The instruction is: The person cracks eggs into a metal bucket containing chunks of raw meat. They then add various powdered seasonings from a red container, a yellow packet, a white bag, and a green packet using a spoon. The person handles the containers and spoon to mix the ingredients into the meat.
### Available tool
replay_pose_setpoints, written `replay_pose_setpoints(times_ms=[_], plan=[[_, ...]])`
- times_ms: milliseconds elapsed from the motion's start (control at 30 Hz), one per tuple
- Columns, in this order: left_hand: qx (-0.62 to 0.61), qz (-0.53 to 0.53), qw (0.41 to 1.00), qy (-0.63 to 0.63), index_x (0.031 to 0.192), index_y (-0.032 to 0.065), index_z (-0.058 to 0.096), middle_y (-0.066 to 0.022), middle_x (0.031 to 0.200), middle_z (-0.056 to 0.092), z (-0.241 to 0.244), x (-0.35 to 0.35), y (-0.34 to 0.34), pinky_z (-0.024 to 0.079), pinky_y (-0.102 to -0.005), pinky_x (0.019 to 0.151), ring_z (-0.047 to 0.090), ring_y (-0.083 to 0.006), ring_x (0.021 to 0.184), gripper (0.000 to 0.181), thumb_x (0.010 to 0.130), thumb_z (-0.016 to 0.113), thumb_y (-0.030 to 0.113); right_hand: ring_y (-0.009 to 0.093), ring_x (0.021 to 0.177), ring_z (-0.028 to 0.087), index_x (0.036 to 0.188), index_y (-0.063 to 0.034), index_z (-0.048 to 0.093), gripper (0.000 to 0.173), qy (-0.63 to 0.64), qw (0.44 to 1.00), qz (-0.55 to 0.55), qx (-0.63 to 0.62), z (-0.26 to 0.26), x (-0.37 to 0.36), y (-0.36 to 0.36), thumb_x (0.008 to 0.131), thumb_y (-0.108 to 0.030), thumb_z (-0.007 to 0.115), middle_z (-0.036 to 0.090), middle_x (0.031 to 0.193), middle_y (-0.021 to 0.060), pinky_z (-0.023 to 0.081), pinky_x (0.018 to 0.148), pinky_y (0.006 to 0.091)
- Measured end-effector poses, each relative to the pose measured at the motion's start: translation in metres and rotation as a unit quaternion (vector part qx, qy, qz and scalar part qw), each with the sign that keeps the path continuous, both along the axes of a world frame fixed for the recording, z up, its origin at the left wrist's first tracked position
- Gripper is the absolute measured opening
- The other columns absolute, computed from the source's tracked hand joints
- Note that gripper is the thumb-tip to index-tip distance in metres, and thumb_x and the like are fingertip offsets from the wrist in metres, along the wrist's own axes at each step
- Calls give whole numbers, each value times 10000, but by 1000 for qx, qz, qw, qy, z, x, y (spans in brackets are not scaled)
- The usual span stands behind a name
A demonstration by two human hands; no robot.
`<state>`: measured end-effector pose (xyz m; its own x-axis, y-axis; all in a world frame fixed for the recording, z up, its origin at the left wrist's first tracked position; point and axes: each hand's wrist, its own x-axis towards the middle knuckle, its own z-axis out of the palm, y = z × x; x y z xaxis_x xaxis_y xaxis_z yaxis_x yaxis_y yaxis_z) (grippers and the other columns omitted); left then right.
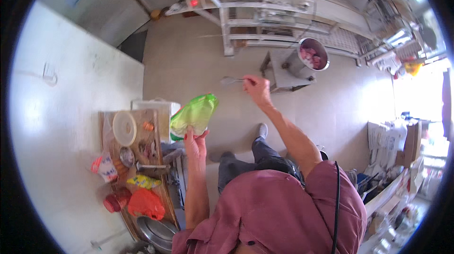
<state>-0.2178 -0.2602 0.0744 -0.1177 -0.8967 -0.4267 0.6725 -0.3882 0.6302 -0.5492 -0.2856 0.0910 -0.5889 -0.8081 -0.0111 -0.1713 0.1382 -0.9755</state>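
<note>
My left hand grips the lower end of a green plastic bag, held up at the right side of the wooden table. What the bag holds cannot be told. In my right hand is the handle of a metal spoon, its blurred bowl pointing left over the floor. Beyond that hand, to the right, a tall metal pot leans in view on a small stool. Pink chunks that look like raw meat lie inside it, with a little white matter among them.
The wooden table at left carries a cream round lid or dish, a small metal bowl, a red plastic bag and a steel basin. A white metal rack stands ahead. White sacks sit at right.
</note>
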Motion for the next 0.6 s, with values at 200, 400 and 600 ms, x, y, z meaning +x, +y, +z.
replay_pose_setpoints(times_ms=[200, 400, 600], plan=[[-15, -123, 992, 24, 1363, 94, 585, -89, 1243, 704, 14, -242, -40, 677, -479, 807, 717, -255, 1077, 395, 1018, 712, 239, 97, 634, 648, 1047, 13, 775, 174, 46, 982, -185, -10, 6, -228, 97, 927, -62, 672, 720, 717, 62, 538, 613, 284], [-17, -225, 974, 11, 1386, 75, 566, -105, 1288, 682, -13, -414, -73, 666, -495, 849, 710, -275, 1094, 411, 1015, 706, 181, 193, 666, 714, 987, -3, 788, 167, 36, 956, -291, 27, -30, -335, 119, 890, -110, 703, 742, 739, 143, 567, 677, 352], [-30, -282, 958, -36, 1331, 77, 597, -82, 1239, 669, -42, -523, -99, 690, -463, 777, 702, -217, 1044, 371, 983, 724, 63, 330, 786, 760, 968, -19, 782, 156, 106, 931, -343, 63, -76, -376, 101, 859, -106, 713, 756, 840, 192, 587, 757, 397]])
